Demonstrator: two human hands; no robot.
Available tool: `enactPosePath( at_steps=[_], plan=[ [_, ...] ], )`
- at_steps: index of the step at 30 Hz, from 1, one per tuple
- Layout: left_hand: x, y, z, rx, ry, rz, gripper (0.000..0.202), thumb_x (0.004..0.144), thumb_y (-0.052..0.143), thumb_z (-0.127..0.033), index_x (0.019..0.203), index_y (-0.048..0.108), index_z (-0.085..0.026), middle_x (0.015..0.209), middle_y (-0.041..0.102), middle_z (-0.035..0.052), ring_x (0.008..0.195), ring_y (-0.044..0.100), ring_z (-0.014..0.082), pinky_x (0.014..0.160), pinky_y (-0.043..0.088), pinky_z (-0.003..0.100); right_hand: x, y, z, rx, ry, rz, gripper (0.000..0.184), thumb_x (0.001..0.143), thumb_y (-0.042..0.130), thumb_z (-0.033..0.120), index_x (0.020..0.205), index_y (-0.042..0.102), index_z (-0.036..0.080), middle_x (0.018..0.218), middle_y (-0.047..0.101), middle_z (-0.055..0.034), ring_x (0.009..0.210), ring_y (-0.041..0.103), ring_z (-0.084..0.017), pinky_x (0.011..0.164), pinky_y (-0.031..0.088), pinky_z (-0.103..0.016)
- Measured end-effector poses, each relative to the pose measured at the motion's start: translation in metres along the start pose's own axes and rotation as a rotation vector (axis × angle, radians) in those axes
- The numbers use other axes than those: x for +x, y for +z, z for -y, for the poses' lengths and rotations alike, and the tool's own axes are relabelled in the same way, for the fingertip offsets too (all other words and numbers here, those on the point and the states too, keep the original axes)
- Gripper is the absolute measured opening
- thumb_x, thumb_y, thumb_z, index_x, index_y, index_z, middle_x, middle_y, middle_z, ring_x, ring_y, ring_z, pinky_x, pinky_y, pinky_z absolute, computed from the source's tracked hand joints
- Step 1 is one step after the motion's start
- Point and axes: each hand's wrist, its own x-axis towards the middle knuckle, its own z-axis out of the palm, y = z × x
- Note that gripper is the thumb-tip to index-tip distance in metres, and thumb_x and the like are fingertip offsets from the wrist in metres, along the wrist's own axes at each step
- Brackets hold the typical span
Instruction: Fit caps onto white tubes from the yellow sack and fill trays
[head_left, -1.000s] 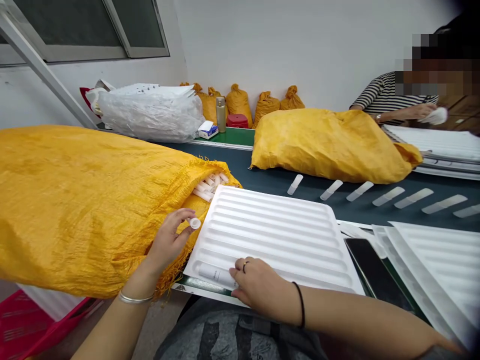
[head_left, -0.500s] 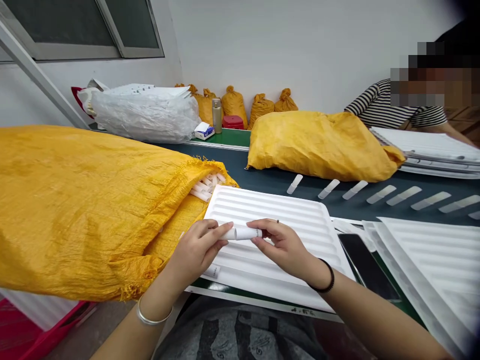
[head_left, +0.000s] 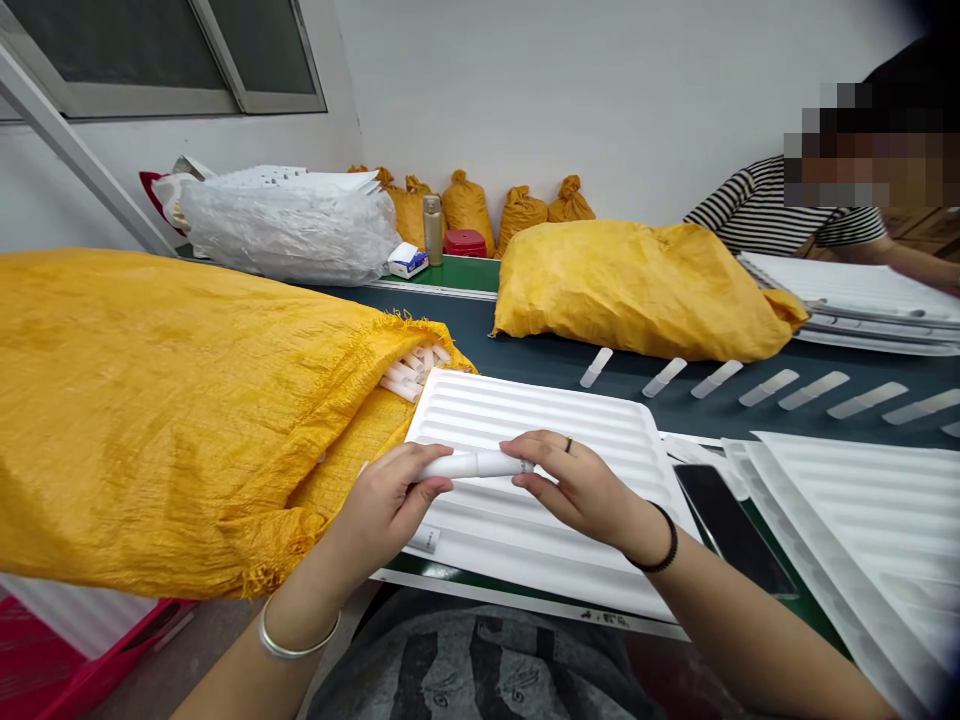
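Nothing can be read; the print [head_left: 526, 466] on the held white tube [head_left: 480, 464] is too small.

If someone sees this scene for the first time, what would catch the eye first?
Probably the large yellow sack filling the left side, its open mouth showing white tubes. Then, at the centre, the left hand and right hand hold a two-part white tube over a ribbed white tray.

Tubes [head_left: 769, 387] line a belt [head_left: 442, 310] at 3 o'clock in a factory wkshp, w/ bulk sack [head_left: 187, 420] at 9, tied bags [head_left: 467, 205] by wall [head_left: 562, 80] at 12 & co-worker [head_left: 746, 205] at 2.
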Motion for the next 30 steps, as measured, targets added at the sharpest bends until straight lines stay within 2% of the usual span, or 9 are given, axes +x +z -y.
enactPosePath(
  at_steps=[8, 13, 15, 18, 19, 22, 26, 28, 30],
  plan=[
    [0.001, 0.012, -0.019, -0.09, -0.01, -0.071, 0.021, 0.091, 0.052, -0.029, 0.107, 0.062, -0.019, 0.095, 0.068, 0.0064, 0.087, 0.064, 0.0182, 0.076, 0.051, 0.029, -0.001, 0.001, 0.009, -0.042, -0.095, -0.063, 0.038, 0.094, 0.045, 0.019, 0.132, 0.042, 0.022, 0.106, 0.062, -0.0104, 0.098, 0.061, -0.019, 0.083, 0.053, -0.034],
    [-0.011, 0.012, 0.003, -0.042, -0.034, 0.049, 0.03, 0.09, 0.054, -0.035, 0.115, 0.059, -0.019, 0.094, 0.068, 0.0063, 0.083, 0.064, 0.0173, 0.073, 0.051, 0.028, 0.01, 0.017, 0.006, -0.276, -0.094, 0.104, 0.029, 0.096, 0.041, 0.021, 0.123, 0.052, 0.018, 0.1, 0.063, -0.012, 0.094, 0.06, -0.021, 0.083, 0.05, -0.037],
    [-0.016, 0.007, 0.028, 0.032, -0.11, 0.087, 0.046, 0.089, 0.053, -0.042, 0.129, 0.05, -0.019, 0.101, 0.066, 0.0079, 0.086, 0.063, 0.0186, 0.078, 0.052, 0.031, 0.023, 0.021, -0.014, -0.43, 0.026, 0.168, 0.027, 0.095, 0.038, 0.019, 0.108, 0.061, 0.015, 0.092, 0.064, -0.0131, 0.087, 0.059, -0.023, 0.081, 0.048, -0.04],
    [-0.025, -0.004, 0.076, 0.206, -0.385, 0.004, 0.064, 0.09, 0.044, -0.049, 0.141, 0.031, -0.012, 0.125, 0.057, 0.0157, 0.111, 0.057, 0.0242, 0.094, 0.047, 0.04, 0.047, 0.012, -0.067, -0.525, 0.479, 0.119, 0.022, 0.09, 0.046, 0.02, 0.103, 0.064, 0.013, 0.095, 0.063, -0.0144, 0.091, 0.057, -0.024, 0.084, 0.043, -0.035],
    [-0.028, -0.009, 0.093, 0.289, -0.485, -0.006, 0.065, 0.091, 0.04, -0.05, 0.14, 0.03, -0.009, 0.13, 0.052, 0.0186, 0.119, 0.053, 0.0262, 0.099, 0.044, 0.042, 0.053, 0.005, -0.089, -0.52, 0.671, 0.072, 0.025, 0.088, 0.051, 0.022, 0.109, 0.061, 0.014, 0.103, 0.062, -0.0139, 0.096, 0.057, -0.023, 0.085, 0.042, -0.032],
    [-0.037, -0.026, 0.133, 0.504, -0.666, 0.099, 0.063, 0.091, 0.036, -0.046, 0.135, 0.037, -0.003, 0.138, 0.045, 0.0243, 0.13, 0.042, 0.0316, 0.106, 0.035, 0.047, 0.061, -0.015, -0.152, -0.515, 0.932, 0.04, 0.031, 0.087, 0.051, 0.023, 0.111, 0.059, 0.006, 0.098, 0.063, -0.0186, 0.089, 0.06, -0.025, 0.074, 0.043, -0.032],
    [-0.045, -0.063, 0.16, 0.648, -0.77, 0.083, 0.061, 0.083, 0.046, -0.047, 0.129, 0.048, -0.006, 0.15, 0.024, 0.0278, 0.139, 0.02, 0.0444, 0.108, 0.015, 0.064, 0.049, -0.027, -0.201, -0.427, 1.095, 0.13, 0.025, 0.076, 0.066, 0.024, 0.089, 0.066, 0.002, 0.084, 0.065, -0.0189, 0.073, 0.061, -0.022, 0.062, 0.04, -0.029],
    [-0.046, -0.086, 0.168, 0.774, -0.794, -0.001, 0.061, 0.083, 0.046, -0.047, 0.125, 0.051, -0.004, 0.152, 0.016, 0.0297, 0.139, 0.013, 0.0476, 0.107, 0.011, 0.067, 0.039, -0.029, -0.209, -0.385, 1.114, 0.164, 0.026, 0.075, 0.068, 0.027, 0.086, 0.067, 0.003, 0.082, 0.065, -0.0176, 0.072, 0.062, -0.021, 0.061, 0.039, -0.029],
    [-0.047, -0.103, 0.174, 0.893, -0.785, -0.082, 0.057, 0.084, 0.044, -0.041, 0.121, 0.053, 0.0, 0.149, 0.018, 0.0329, 0.137, 0.016, 0.0488, 0.105, 0.014, 0.067, 0.032, -0.032, -0.21, -0.355, 1.1, 0.181, 0.031, 0.076, 0.066, 0.032, 0.087, 0.067, 0.003, 0.083, 0.065, -0.0174, 0.074, 0.062, -0.02, 0.062, 0.038, -0.029]
  ],
)
